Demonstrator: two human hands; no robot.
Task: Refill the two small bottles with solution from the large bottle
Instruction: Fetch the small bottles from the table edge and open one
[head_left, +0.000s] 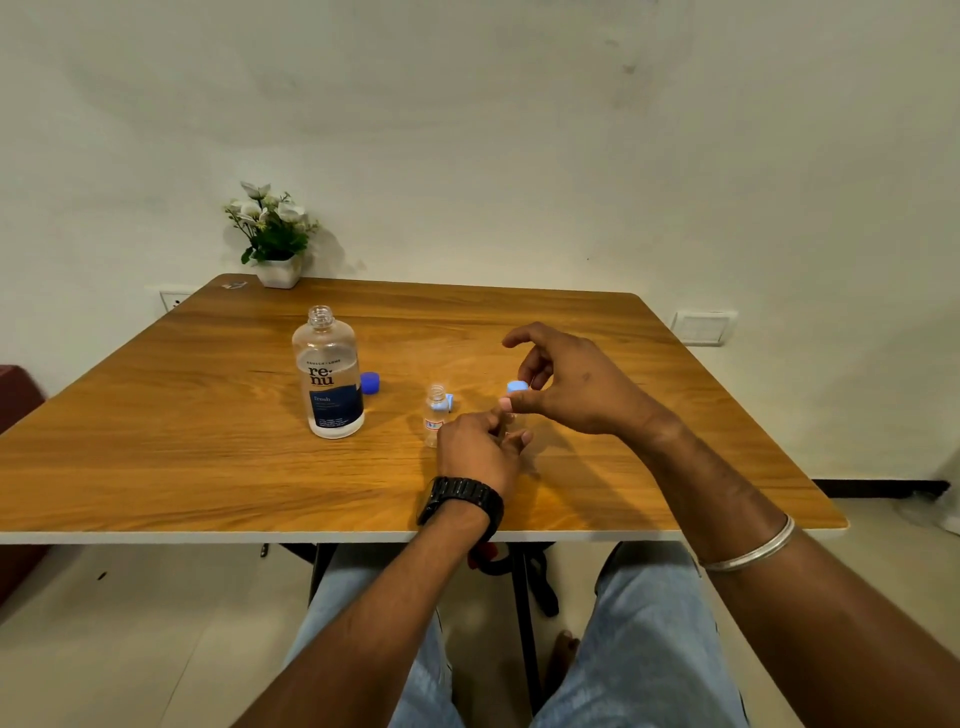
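Note:
The large clear bottle (329, 374) with a dark blue label stands uncapped left of centre on the wooden table (182, 415); its blue cap (370, 383) lies just to its right. One small clear bottle (435, 414) stands uncapped, a light blue cap (449, 401) behind it. My left hand (480, 451) grips the second small bottle (511, 422), mostly hidden by the fingers. My right hand (566, 382) pinches a light blue cap (517, 387) just above that bottle's mouth.
A white pot of artificial flowers (275, 239) stands at the table's far left corner against the wall. Wall sockets (702, 327) sit beyond the right edge. My knees and the table's black legs are below the front edge.

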